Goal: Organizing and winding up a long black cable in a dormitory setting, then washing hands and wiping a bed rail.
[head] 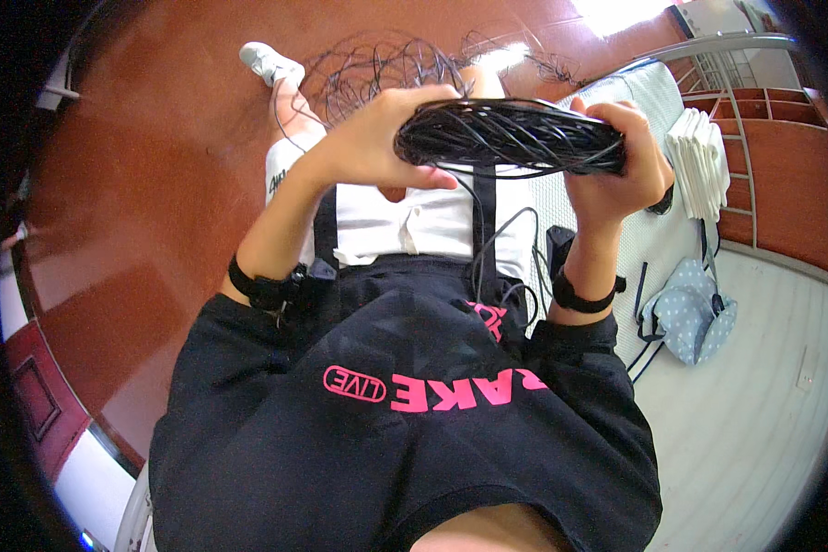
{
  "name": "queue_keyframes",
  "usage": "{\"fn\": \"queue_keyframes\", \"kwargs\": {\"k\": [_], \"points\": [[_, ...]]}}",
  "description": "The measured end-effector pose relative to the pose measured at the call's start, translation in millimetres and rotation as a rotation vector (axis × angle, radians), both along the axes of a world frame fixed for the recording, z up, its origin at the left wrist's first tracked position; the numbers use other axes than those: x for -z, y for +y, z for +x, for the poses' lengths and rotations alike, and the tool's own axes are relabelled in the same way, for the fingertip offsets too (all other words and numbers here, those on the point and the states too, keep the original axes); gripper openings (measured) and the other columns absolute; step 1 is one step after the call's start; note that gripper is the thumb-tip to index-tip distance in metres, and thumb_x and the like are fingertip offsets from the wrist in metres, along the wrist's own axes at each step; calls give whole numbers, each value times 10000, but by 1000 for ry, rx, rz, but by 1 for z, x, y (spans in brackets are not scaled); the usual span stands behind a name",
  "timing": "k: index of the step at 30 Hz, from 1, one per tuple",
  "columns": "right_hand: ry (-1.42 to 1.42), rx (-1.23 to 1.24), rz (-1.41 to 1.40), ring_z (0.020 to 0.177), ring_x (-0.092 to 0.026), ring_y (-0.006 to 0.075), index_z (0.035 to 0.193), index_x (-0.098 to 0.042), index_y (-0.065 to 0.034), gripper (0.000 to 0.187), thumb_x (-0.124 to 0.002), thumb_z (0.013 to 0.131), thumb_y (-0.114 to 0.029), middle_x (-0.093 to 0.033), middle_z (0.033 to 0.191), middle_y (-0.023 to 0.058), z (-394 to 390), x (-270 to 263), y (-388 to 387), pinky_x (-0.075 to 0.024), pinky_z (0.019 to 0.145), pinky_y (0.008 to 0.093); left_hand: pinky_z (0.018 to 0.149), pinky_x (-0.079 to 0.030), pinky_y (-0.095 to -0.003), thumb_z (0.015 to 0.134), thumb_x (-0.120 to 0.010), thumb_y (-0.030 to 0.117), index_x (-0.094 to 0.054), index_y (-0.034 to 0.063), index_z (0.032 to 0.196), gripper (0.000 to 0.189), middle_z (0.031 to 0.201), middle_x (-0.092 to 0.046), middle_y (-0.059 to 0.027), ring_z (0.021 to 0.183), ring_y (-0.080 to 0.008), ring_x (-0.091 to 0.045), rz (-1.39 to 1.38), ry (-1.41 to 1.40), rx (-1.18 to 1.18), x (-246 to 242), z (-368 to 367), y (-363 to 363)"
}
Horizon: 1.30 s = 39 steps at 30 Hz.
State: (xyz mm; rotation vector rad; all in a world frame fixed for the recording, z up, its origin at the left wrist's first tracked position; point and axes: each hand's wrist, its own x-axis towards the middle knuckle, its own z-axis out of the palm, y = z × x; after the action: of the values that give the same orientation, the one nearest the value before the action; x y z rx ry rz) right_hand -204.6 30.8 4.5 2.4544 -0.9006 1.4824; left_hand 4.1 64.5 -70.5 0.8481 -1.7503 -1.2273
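A thick wound bundle of thin black wire (pixel 510 136) is held above my lap, between my two hands. My left hand (pixel 386 138) grips its left end, fingers over the top and thumb below. Around the right end, my right hand (pixel 617 159) is closed, with the thumb up. One strand sags below the bundle. Beyond it, a loose tangle of black wire (pixel 386 69) spreads over the floor near my legs. Black bands with small devices circle both forearms.
I sit on a bed with a pale woven mat (pixel 548 200). To the right are folded white cloth (pixel 700 162), a dotted blue bag (pixel 693 310) and a metal bed ladder (pixel 738 152). A black cable (pixel 479 255) runs by my waist. The floor (pixel 165 138) is reddish-brown.
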Motion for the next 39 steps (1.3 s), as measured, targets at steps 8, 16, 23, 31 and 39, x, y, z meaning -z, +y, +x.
{"fn": "queue_keyframes", "kwargs": {"k": [8, 16, 23, 31, 39], "points": [[16, -59, -193, 439, -502, 179, 660, -535, -4, 133, -666, 645, 15, -518, 531, 87, -3, -23, 10, -396, 428, 234, 741, -422, -328, 644, -630, 55, -527, 10, 941, 318, 875, -564, -120, 848, -274, -544, -483, -181, -85, 17, -7, -18], [-62, -41, -322, 439, -481, 163, 661, -515, 25, 178, -693, 652, 34, -525, 526, 104, -21, -39, 14, -373, 413, 219, 772, -410, -334, 698, -574, 100, -520, 50, 835, 155, 924, -611, -57, 905, -236, -568, -800, -212, -329, 9, -27, -31], [184, -51, -172, 412, -459, 180, 649, -519, -2, 145, -655, 614, 32, -469, 505, 80, -27, -32, 25, -359, 409, 240, 723, -416, -325, 671, -608, 9, -532, 82, 831, 191, 861, -604, -28, 834, -216, -579, -757, -303, -454, 28, -19, -49], [298, -91, -67, 416, -460, 193, 641, -504, -9, 157, -636, 560, -32, -423, 501, 71, -44, -12, 26, -347, 400, 259, 768, -385, -323, 659, -604, 8, -535, 108, 845, 222, 861, -590, -2, 868, -192, -560, -736, -440, -433, 53, -23, -58], [301, -167, 4, 425, -450, 205, 620, -477, -31, 178, -632, 551, -87, -406, 504, 66, -31, 6, 12, -338, 406, 271, 734, -435, -322, 700, -603, 104, -570, 126, 792, 100, 841, -605, 28, 847, -176, -566, -636, -466, -437, 74, -8, -64]]}}
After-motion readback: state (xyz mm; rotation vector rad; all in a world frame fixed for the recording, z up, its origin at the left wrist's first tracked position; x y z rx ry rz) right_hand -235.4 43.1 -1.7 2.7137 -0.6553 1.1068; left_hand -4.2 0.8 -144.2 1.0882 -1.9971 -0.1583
